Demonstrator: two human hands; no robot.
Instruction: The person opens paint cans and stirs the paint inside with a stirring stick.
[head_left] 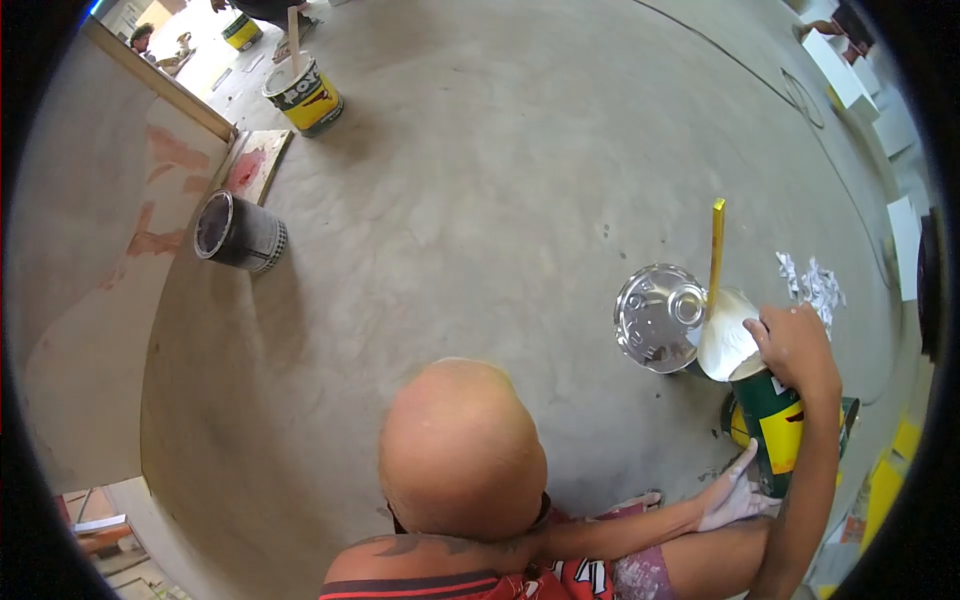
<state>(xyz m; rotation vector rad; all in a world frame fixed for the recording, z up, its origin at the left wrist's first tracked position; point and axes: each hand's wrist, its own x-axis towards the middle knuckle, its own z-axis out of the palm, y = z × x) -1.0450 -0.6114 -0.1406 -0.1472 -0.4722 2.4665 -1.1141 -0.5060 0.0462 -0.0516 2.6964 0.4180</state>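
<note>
A tilted green and yellow bucket (781,428) stands at the right, white material (729,338) at its mouth. My right hand (796,350) grips its upper rim. My left hand (735,495), whitish with residue, holds its lower side, thumb stretched upward and fingers partly hidden. A yellow stick (717,250) rises from the white material. Just left of the mouth is a round, shiny metal surface (650,325). Behind the tilted bucket, another green and yellow container (738,420) is partly hidden.
White scraps (820,290) lie beyond my right hand. A dark can (240,233) and a bucket with a stick (307,98) stand at the left. Other people are partly visible at the top. Bare skin bulges up at bottom centre. A cable (735,62) crosses the grey floor (460,220).
</note>
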